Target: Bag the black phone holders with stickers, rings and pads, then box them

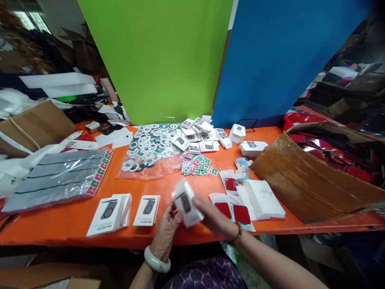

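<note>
A person's left hand (168, 229) and right hand (213, 216) hold a small white box (187, 205) between them, near the front edge of an orange table (60, 226). Uneven squeezing could crease it; a loosened grip could drop it.

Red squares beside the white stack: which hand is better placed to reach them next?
Probably the right hand: it is nearer the red squares; the left hand is beyond the white box. The right hand does hold that box, though.
</note>
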`<state>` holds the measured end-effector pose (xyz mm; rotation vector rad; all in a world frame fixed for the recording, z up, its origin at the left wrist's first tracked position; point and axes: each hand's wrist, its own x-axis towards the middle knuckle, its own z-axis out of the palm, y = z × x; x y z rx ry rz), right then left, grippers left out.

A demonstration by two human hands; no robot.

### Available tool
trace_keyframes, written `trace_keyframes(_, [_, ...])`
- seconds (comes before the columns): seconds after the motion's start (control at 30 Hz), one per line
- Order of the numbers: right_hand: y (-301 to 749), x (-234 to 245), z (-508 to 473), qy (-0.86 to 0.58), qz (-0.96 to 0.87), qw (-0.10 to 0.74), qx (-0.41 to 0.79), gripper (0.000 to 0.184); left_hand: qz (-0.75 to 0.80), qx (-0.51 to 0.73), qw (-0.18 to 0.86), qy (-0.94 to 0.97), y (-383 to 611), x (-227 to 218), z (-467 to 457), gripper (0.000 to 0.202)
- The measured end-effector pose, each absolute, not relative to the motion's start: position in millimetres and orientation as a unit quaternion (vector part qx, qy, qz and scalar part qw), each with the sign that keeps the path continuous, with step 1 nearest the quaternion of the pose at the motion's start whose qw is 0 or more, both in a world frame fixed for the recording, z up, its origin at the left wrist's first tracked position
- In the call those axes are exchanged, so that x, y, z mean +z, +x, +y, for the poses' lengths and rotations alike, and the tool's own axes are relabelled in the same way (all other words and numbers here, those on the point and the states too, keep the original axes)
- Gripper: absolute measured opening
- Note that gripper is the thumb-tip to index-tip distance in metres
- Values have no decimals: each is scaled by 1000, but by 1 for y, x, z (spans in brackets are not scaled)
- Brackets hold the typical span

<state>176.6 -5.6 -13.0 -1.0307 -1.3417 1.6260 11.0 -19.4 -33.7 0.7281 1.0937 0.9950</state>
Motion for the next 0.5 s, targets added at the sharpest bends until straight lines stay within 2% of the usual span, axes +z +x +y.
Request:
trace_keyframes(0.07, [169,-14,-24,-381,-577,325,646,42,462,434,728,263,14,-31,-28,47])
trace_keyframes(0.13, [184,-16,-23,-412,-629,275,599,39,468,429,742,217,10,-30,-36,39])
trace_keyframes(0.2, [215,-20,-8,-485,-667,259,503,32,486,409,746,198,2,-30,-42,37])
trace_keyframes(0.27, [248,-27,10,-563,-708,244,349,25,498,380,756,190,-4,-31,-47,37])
trace_keyframes(0.33, [275,-37,25,-579,-747,176,276,18,493,362,771,179,-6,-32,-52,39])
trace_keyframes(0.4, [291,-47,34,-572,-767,118,264,12,482,353,783,172,-6,-34,-57,41])
trace_keyframes(0.5, [298,-59,39,-558,-774,87,287,17,475,345,788,189,-4,-36,-61,44])
